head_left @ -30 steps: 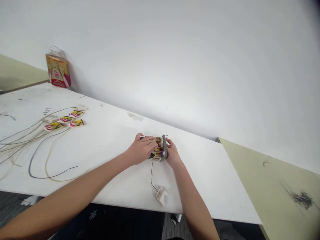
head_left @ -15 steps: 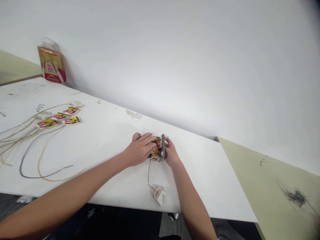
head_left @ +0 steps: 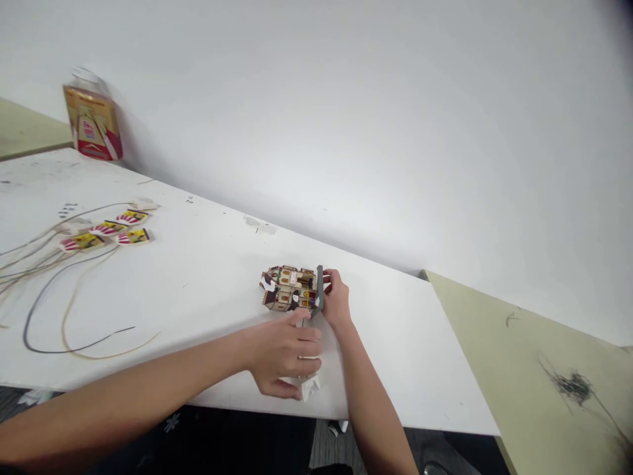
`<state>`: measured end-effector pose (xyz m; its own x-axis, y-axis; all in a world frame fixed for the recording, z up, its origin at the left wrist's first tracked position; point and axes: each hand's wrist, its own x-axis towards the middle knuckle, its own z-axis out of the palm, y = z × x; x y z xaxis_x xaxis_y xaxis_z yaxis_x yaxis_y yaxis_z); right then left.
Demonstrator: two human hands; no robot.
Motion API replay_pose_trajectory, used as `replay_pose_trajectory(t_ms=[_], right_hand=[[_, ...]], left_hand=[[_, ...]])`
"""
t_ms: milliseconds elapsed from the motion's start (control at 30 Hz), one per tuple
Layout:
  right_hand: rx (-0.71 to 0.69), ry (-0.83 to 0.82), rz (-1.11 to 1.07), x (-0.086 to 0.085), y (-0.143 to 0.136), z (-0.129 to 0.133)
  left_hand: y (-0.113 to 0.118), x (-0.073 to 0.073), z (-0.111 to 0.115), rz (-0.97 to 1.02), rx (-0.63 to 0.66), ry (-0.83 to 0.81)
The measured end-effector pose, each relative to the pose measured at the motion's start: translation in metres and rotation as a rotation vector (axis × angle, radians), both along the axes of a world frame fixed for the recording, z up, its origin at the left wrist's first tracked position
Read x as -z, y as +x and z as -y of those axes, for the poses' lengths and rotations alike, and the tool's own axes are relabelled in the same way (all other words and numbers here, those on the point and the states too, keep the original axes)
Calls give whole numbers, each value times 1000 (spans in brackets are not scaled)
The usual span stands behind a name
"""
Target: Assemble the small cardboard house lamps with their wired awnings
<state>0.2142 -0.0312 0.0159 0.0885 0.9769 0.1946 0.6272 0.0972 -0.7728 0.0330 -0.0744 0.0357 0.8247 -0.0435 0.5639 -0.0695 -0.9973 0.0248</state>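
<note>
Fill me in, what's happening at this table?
A person sits at a white table with a small model house lying on its side. The right hand grips its grey base, and the left hand rests near the table's front edge over a small white piece. Loose wires and a few striped cards lie off to the left.

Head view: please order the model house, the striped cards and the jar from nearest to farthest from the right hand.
1. The model house, touching the right hand on its left side.
2. The striped cards, far left on the white table, among the wires.
3. The jar, farthest, at the table's back left corner by the wall.
</note>
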Motion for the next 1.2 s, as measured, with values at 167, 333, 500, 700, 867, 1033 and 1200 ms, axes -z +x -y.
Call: replay_pose_trajectory(t_ms=[167,333,500,700,867,1033,1200], right_hand=[[-75,47,331,-7,1,5],[-47,55,506,-5,2,4],[-88,39,512,-6,1,5],[-138,39,547,-8,-2,6],[114,-13,500,-6,3,3],[329,-70,452,-8,12,1],[420,-138,570,-11,19,-1]], left_hand=[[3,5,3,-147,59,-57],[6,9,7,-146,0,-24],[8,9,4,62,-117,-23],[-7,-1,-17,439,-418,-124],[-20,3,-33,555,-687,-231],[-20,8,-37,516,-797,-323],[-16,8,-38,515,-802,-302]])
